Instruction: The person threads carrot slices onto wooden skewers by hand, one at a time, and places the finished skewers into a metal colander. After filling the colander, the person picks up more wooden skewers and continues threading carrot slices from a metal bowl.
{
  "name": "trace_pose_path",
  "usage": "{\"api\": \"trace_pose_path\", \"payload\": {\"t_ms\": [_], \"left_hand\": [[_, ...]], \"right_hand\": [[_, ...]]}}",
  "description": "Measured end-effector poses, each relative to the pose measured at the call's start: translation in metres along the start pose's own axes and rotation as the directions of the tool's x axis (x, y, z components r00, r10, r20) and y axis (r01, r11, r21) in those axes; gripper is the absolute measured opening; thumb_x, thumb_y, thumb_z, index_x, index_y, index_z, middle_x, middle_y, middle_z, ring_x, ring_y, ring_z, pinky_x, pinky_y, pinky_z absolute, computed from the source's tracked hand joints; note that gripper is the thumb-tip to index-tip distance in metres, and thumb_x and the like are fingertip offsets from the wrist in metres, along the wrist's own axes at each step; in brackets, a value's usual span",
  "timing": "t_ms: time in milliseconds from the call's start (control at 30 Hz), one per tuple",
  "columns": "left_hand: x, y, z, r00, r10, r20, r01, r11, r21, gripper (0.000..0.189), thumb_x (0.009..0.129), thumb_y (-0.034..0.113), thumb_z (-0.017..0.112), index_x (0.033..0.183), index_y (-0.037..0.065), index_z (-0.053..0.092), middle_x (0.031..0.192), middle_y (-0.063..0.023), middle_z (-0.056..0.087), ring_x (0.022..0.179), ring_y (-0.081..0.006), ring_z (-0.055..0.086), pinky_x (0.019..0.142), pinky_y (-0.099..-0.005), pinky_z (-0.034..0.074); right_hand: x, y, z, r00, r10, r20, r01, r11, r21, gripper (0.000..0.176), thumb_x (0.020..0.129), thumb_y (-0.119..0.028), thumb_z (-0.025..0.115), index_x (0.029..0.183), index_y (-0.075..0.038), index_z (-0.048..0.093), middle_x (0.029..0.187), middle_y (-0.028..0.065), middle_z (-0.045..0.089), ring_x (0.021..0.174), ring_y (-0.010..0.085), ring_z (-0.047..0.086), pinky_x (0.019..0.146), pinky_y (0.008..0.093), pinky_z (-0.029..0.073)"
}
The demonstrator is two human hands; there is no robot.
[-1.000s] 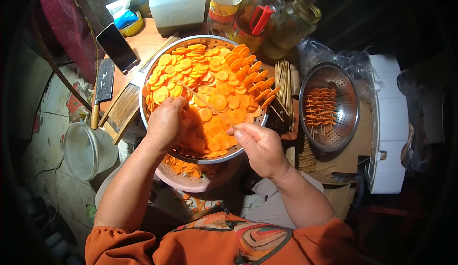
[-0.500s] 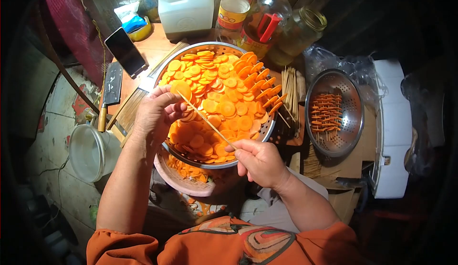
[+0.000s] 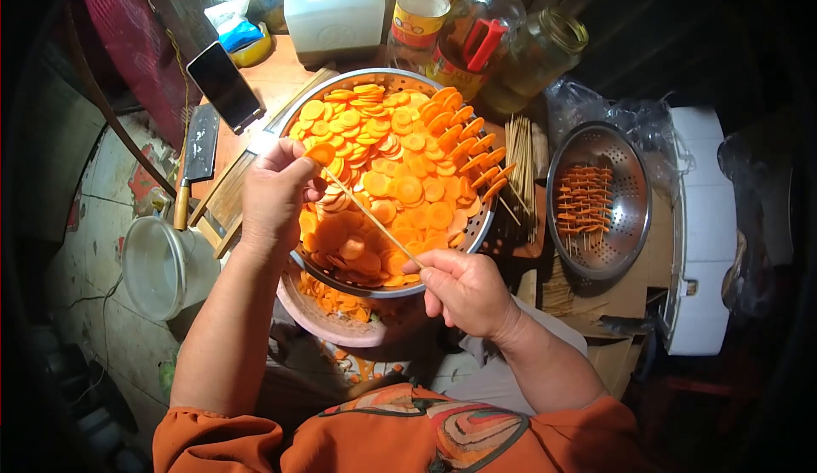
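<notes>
My left hand (image 3: 277, 190) pinches a round orange carrot slice (image 3: 321, 154) above the left side of a metal colander (image 3: 319, 282) heaped with carrot slices (image 3: 408, 188). My right hand (image 3: 466, 290) is closed on the lower end of a thin wooden skewer (image 3: 372, 217) near the colander's front rim. The skewer slants up to the left, and its tip is at the held slice; whether it pierces the slice is unclear. Threaded carrot skewers (image 3: 466, 144) lie along the colander's right side.
Bare skewers (image 3: 520, 162) lie right of the colander. Further right, a smaller colander (image 3: 625, 256) holds threaded skewers. A cleaver (image 3: 201, 145) and phone (image 3: 223, 86) are left; a jug (image 3: 334, 12) and bottles (image 3: 417, 18) stand behind. A pink basin (image 3: 328, 324) sits below.
The carrot slice in my left hand has tilted flatter and moved slightly up, with my left hand turned around it. My right hand has barely moved.
</notes>
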State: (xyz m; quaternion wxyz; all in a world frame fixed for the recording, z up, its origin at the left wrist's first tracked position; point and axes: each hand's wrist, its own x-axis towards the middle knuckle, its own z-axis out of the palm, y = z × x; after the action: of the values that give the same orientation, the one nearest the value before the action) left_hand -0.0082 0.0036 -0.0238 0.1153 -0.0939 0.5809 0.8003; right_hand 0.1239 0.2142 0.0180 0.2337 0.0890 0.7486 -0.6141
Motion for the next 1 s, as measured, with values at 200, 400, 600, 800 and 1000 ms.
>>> {"api": "trace_pose_path", "payload": {"t_ms": [200, 400, 600, 800, 1000], "left_hand": [[-0.020, -0.008, 0.020, 0.990, 0.006, 0.144, -0.021, 0.994, 0.108, 0.007, 0.079, -0.002, 0.058, 0.079, 0.004, 0.055, 0.070, -0.0007, 0.057, 0.057, -0.0064, 0.055, 0.052, -0.0182, 0.044], [-0.033, -0.010, 0.035, 0.987, 0.030, 0.159, -0.059, 0.982, 0.179, 0.008, 0.077, -0.002, 0.061, 0.081, 0.002, 0.055, 0.068, 0.0005, 0.057, 0.057, -0.0057, 0.054, 0.053, -0.0182, 0.045], [-0.030, -0.001, 0.028, 0.978, -0.046, 0.202, 0.002, 0.978, 0.210, 0.008, 0.079, -0.001, 0.064, 0.083, 0.003, 0.057, 0.072, -0.0008, 0.059, 0.060, -0.0076, 0.056, 0.058, -0.0195, 0.046], [-0.047, 0.004, 0.033, 0.837, -0.241, 0.491, 0.137, 0.962, 0.237, 0.011, 0.077, -0.003, 0.064, 0.087, 0.000, 0.060, 0.080, -0.0054, 0.063, 0.065, -0.0099, 0.059, 0.061, -0.0217, 0.049], [-0.019, 0.013, -0.005, 0.990, -0.042, 0.137, -0.122, 0.259, 0.958, 0.018, 0.069, 0.012, 0.067, 0.082, 0.000, 0.062, 0.073, -0.0114, 0.063, 0.064, -0.0203, 0.061, 0.061, -0.0309, 0.049]], "right_hand": [[0.001, -0.004, -0.002, 0.997, 0.068, 0.046, -0.075, 0.984, 0.164, 0.025, 0.092, -0.015, 0.045, 0.107, 0.000, 0.060, 0.060, 0.0008, 0.056, 0.045, 0.0046, 0.046, 0.044, 0.0180, 0.038], [0.007, -0.008, -0.004, 0.998, 0.059, -0.032, -0.055, 0.993, 0.105, 0.024, 0.091, -0.015, 0.050, 0.107, 0.000, 0.060, 0.066, 0.0013, 0.058, 0.052, 0.0047, 0.051, 0.050, 0.0185, 0.043], [0.009, 0.001, -0.009, 0.991, -0.087, -0.097, 0.084, 0.996, -0.039, 0.022, 0.085, -0.012, 0.061, 0.102, 0.002, 0.062, 0.066, -0.0026, 0.056, 0.056, 0.0029, 0.047, 0.054, 0.0184, 0.041], [0.009, -0.007, -0.010, 0.995, -0.005, -0.100, 0.019, 0.991, 0.135, 0.024, 0.083, -0.010, 0.062, 0.103, 0.004, 0.060, 0.063, -0.0056, 0.053, 0.056, 0.0011, 0.045, 0.051, 0.0180, 0.037], [0.007, -0.007, -0.013, 0.994, -0.022, -0.102, 0.039, 0.985, 0.167, 0.028, 0.084, -0.010, 0.063, 0.106, 0.007, 0.058, 0.065, 0.0001, 0.056, 0.052, 0.0037, 0.047, 0.046, 0.0166, 0.038]]}}
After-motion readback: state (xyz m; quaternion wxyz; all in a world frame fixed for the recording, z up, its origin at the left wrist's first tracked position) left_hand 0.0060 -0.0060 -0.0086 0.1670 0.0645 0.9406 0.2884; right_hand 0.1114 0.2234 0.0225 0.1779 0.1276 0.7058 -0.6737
